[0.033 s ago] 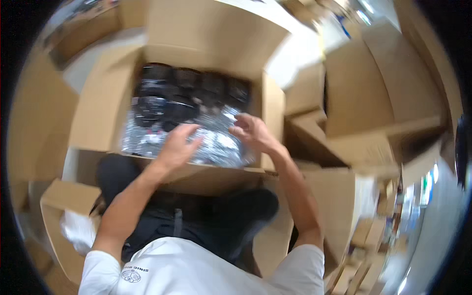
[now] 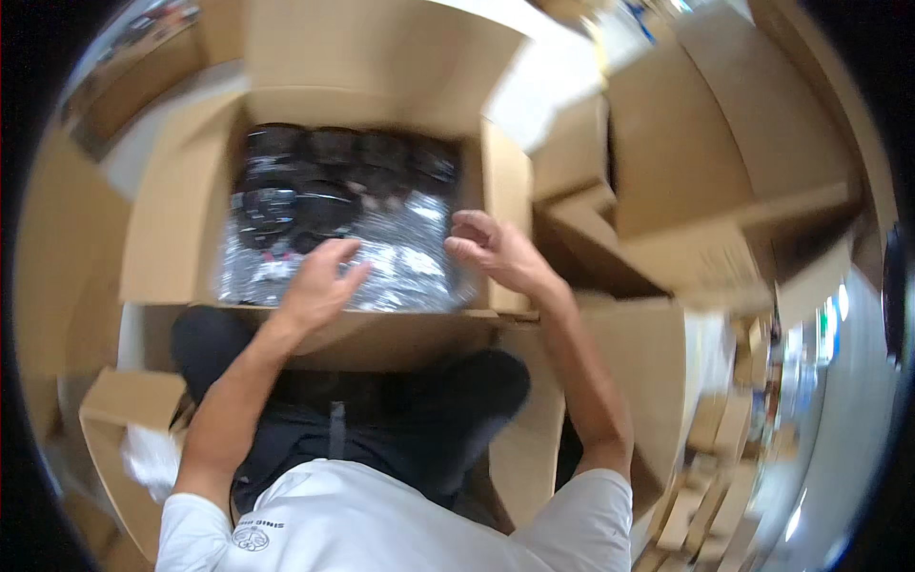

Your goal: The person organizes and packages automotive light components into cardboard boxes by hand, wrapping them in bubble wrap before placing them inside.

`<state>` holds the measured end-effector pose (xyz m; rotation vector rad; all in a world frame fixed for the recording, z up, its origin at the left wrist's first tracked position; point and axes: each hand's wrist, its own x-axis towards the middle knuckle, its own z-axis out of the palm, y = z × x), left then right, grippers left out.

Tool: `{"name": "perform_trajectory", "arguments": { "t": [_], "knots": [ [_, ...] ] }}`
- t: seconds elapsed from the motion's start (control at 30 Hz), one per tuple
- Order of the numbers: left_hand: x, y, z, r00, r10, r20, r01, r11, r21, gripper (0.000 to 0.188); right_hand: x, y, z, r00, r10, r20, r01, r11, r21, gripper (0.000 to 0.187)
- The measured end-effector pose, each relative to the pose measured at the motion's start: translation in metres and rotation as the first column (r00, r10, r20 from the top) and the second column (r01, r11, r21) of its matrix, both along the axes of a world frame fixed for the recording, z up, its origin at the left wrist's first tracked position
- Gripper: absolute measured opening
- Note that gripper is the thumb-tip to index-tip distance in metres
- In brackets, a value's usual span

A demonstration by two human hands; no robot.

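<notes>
Inside the big open box (image 2: 176, 214), a bunch of dark round things (image 2: 329, 205) sit in rows, wrapped in shiny clear plastic (image 2: 396, 272). The L hand (image 2: 315, 286) is over the near edge of the open box, abt. the middle. Its fingers (image 2: 335, 250) point at the wrap; thumb & pointer are apart w/ nothing seen b/w them. The dark things lie just past those fingers, on the far side. The R hand (image 2: 500, 255) is by the R wall of the open box, fingers bent a bit, thumb apart from them, nothing seen in the gap. From there the wrap is just to the L, & the dark things are L and farther back. Can't tell if either hand touches the plastic.

Hard to see: shine & blur hide the shapes under the wrap, esp. at the near side of the open box. A small red bit (image 2: 276, 257) near its L wall is too fuzzy to name. Some L fingertips are hidden behind the hand. The far flap (image 2: 372, 48) of the open box is cut off up top. R of the open box, a tall brown box (image 2: 677, 143) has a dark inside, so can't tell what's in it.
</notes>
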<state>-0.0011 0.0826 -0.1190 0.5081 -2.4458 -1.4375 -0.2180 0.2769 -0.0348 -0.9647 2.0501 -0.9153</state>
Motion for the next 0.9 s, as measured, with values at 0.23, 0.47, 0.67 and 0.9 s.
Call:
{"name": "perform_trajectory", "arguments": {
  "t": [0.23, 0.47, 0.67, 0.9],
  "knots": [
    [-0.009, 0.066, 0.015, 0.845, -0.425, 0.325, 0.526, 0.769, -0.364, 0.039, 0.009, 0.326, 0.038, 0.596, -0.773, 0.218, 0.796, 0.532, -0.289, 0.043],
    [-0.033, 0.106, 0.003, 0.886, -0.320, 0.336, 0.457, 0.721, -0.520, 0.038, 0.136, 0.571, -0.209, 0.598, -0.776, -0.200, 0.742, 0.441, 0.505, 0.057],
    [-0.019, 0.093, 0.002, 0.906, -0.254, 0.338, 0.415, 0.690, -0.594, 0.041, 0.158, 0.497, -0.269, 0.706, -0.669, -0.231, 0.641, 0.467, 0.609, 0.104],
    [-0.019, 0.092, -0.007, 0.933, -0.244, 0.263, 0.358, 0.670, -0.650, 0.044, 0.142, 0.468, -0.291, 0.731, -0.641, -0.235, 0.518, 0.297, 0.802, 0.091]
  ]
}}
